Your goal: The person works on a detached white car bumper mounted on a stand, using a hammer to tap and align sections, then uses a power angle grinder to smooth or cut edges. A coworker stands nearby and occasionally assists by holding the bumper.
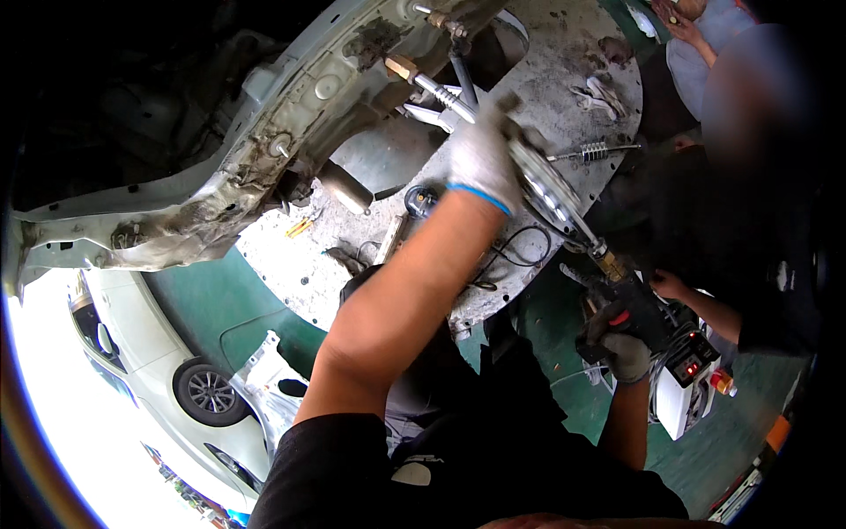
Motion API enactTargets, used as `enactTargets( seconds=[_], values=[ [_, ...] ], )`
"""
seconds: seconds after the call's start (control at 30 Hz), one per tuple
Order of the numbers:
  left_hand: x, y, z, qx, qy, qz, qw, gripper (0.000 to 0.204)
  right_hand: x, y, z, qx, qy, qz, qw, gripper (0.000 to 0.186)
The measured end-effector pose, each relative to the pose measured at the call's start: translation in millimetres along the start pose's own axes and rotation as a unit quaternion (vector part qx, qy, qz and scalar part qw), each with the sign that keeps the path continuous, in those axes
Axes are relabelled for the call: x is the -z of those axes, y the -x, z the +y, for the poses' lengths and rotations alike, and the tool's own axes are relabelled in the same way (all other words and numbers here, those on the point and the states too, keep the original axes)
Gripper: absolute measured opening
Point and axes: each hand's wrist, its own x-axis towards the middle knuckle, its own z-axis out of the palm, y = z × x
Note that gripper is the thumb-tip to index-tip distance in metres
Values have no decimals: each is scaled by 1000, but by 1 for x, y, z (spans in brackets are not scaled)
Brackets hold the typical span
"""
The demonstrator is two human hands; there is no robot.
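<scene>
A long pulling tool, which looks like a slide-hammer dent puller [551, 194], runs diagonally from a dark gun-like grip to the bare car body [233, 181]. Its brass-coloured end [402, 67] meets the body's edge at the top; I cannot tell whether it is fixed there. My left hand [485, 163], in a white glove with a blue cuff, is closed around the shaft, its fingers partly blurred and hidden. Lower right, my right hand [627, 354], in a grey and dark glove, wraps the grip, which has a red part.
Beneath lies a pale round perforated platform [313, 251] with a cable [529, 247], a spring rod [595, 152] and crumpled gloves [602, 95]. Another person [758, 203] is close on the right, beside a device with a lit display [690, 368]. A white car [145, 339] stands lower left.
</scene>
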Motion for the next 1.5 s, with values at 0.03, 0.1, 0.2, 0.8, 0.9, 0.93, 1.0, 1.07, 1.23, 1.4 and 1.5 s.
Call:
enactTargets(
  seconds=[0.03,0.1,0.2,0.8,0.9,0.93,1.0,1.07,1.23,1.4,1.5],
  values=[
    [-7,2,18,-4,15,18,1000,38,0,-1,-1,-9,7,4,1000,46],
    [-2,7,-10,-34,-16,20,999,30,7,0,-3,-26,19,14,999,46],
    [-9,47,-78,14,-65,-50,997,33,44,17,1,-12,21,42,999,47],
    [21,14,-57,102,-85,14,991,30,0,10,67,-39,-126,-19,991,45],
    [21,13,-47,80,-101,26,991,28,-14,-4,62,-27,-154,-50,986,45],
    [17,17,-44,82,-89,40,992,27,-16,-7,61,-24,-157,-55,986,45],
    [12,19,-39,85,-93,47,991,27,-16,-9,61,-23,-165,-57,984,45],
    [10,20,-36,84,-95,48,991,28,-14,-11,62,-27,-170,-54,984,45],
    [15,13,-34,67,-103,16,992,29,-13,-15,56,-31,-160,-61,985,44],
    [16,10,-35,83,-104,-8,991,32,-15,-17,50,-26,-145,-55,988,43],
    [21,5,-38,77,-102,-34,991,32,-17,-18,45,-18,-136,-54,989,43]
  ],
)
